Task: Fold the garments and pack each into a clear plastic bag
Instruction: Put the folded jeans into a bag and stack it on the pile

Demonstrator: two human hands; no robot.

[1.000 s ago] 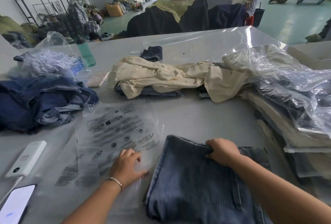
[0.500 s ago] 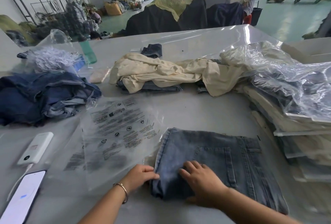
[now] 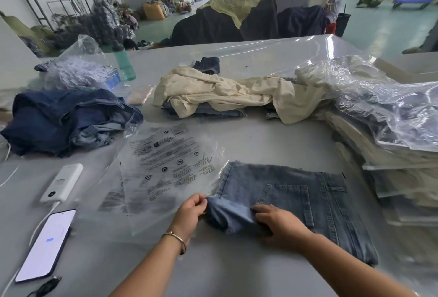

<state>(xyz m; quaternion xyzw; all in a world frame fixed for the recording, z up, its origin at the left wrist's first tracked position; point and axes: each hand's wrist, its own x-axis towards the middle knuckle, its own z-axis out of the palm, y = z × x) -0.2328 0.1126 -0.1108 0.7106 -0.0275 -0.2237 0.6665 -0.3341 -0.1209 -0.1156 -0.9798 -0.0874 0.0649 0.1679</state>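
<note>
The left hand [image 3: 190, 210] pinches the folded jeans [image 3: 291, 204] corner; the right hand [image 3: 277, 222] presses them flat, so they slide into the bag [image 3: 166, 168].

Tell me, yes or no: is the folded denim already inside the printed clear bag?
No, the folded denim lies bare on the table, with the printed clear bag flat beside it to the left, its edge at the denim's corner.

Folded jeans [image 3: 308, 201] lie right of the plastic bag [image 3: 166, 168], touching it.
</note>
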